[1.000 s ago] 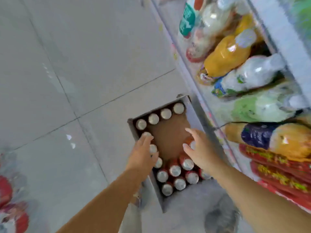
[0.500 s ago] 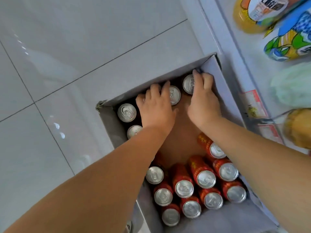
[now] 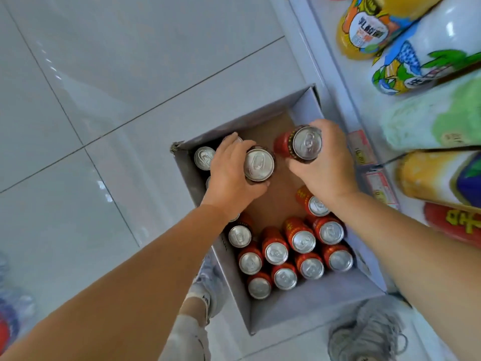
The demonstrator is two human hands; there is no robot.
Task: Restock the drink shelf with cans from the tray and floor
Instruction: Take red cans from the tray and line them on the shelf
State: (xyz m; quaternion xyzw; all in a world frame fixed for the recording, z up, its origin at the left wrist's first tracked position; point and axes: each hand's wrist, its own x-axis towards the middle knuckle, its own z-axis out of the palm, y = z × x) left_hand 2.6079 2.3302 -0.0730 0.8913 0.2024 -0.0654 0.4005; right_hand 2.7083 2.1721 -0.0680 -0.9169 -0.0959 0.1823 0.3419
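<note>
A cardboard tray [image 3: 304, 312] lies on the tiled floor beside the drink shelf [image 3: 338, 82]. Several red cans with silver tops [image 3: 299, 246] stand in its near half. More cans [image 3: 204, 157] stand at its far left corner. My left hand [image 3: 229, 175] grips one red can [image 3: 259, 164], lifted above the tray's brown bottom. A second red can [image 3: 305, 142] is lifted and tilted in the grip of my right hand [image 3: 325, 165].
Large drink bottles [image 3: 421, 63] lie along the shelf at right, with price tags [image 3: 363, 149] on its edge. A grey mop head [image 3: 369, 332] lies on the floor at the tray's near right corner. My shoe [image 3: 208, 290] is left of the tray. Open tiled floor spreads to the left.
Both hands reached to the tray's far row, each closed round a can and lifted it up. The camera moved in closer over the tray.
</note>
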